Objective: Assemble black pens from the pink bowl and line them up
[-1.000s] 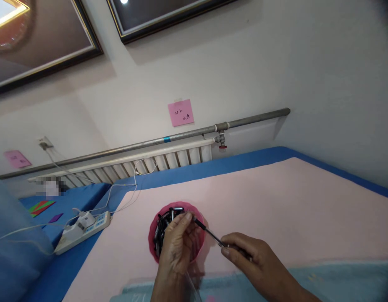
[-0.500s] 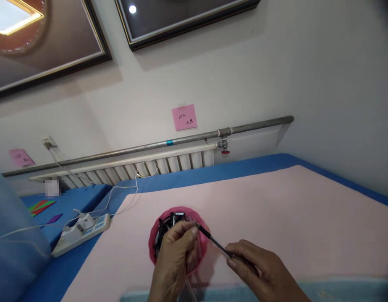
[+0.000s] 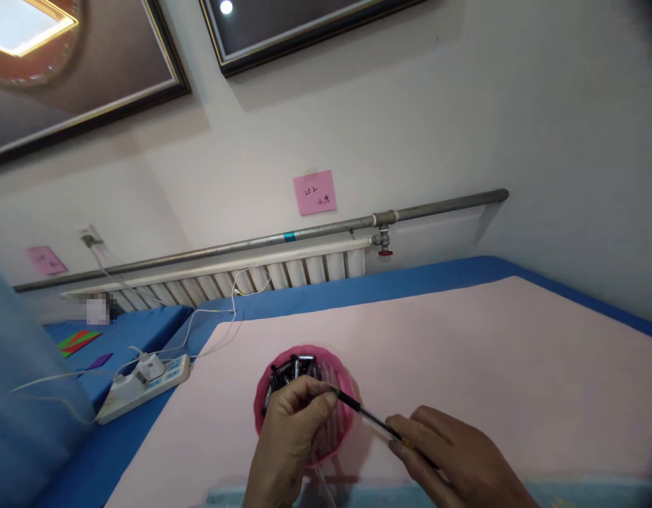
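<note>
A thin black pen [image 3: 364,413] is stretched between my two hands. My left hand [image 3: 294,430] is pinched closed on its far end, just over a round pink dish [image 3: 343,423] filled with several dark pen parts. My right hand [image 3: 453,462], lower right, is closed on the near end of the same pen. Both hands hover over a pale pink mat [image 3: 463,353] that covers a blue table [image 3: 389,282].
A white power strip [image 3: 146,377] with plugged chargers and white cables lies on the blue surface at left. A radiator [image 3: 241,279] and a metal pipe [image 3: 437,206] run along the wall. A pink sticky note [image 3: 315,191] hangs above them. Coloured paper pieces [image 3: 80,342] lie far left.
The view has shifted slightly; both hands sit a little lower and further right. They keep hold of the pen over the dish.
</note>
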